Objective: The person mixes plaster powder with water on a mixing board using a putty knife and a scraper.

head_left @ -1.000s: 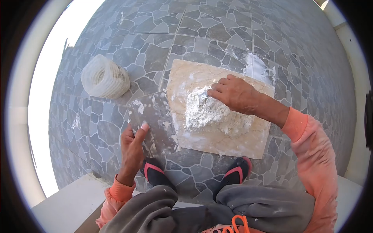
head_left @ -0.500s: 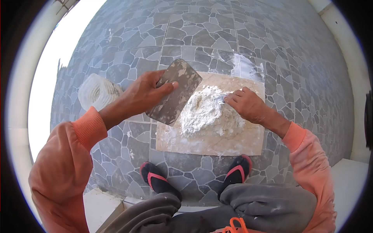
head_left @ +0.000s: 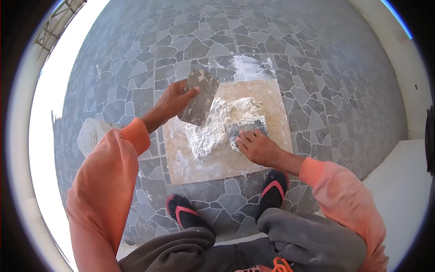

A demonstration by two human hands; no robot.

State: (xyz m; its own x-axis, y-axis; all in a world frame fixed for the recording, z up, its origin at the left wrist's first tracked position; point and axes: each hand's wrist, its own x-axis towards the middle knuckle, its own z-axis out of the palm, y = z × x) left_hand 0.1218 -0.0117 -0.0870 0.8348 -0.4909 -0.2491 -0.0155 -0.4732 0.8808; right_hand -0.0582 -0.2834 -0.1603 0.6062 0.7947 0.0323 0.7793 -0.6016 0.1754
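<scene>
My left hand (head_left: 174,100) grips a grey rectangular plate (head_left: 200,97) spattered with dried plaster, thumb on its face, tilted above the left edge of the pile. My right hand (head_left: 259,148) is closed around a flat metal scraper (head_left: 250,124) with white residue on it; its handle is hidden by the fingers. The scraper lies against the right side of a heap of white plaster-like powder (head_left: 206,135). Beneath the heap is a beige marbled tile (head_left: 277,111), dusted white.
A roll of whitish mesh-like material (head_left: 94,135) rests on the stone-patterned floor (head_left: 190,36) at left. Beyond the tile is a white smear (head_left: 253,67). My feet in black socks and sandals (head_left: 274,190) stand at its near edge. A pale wall (head_left: 385,59) borders the right.
My right hand has moved down and toward me, and the scraper's flat blade now shows on the right of the heap. The left hand still holds the plate. The view has shifted.
</scene>
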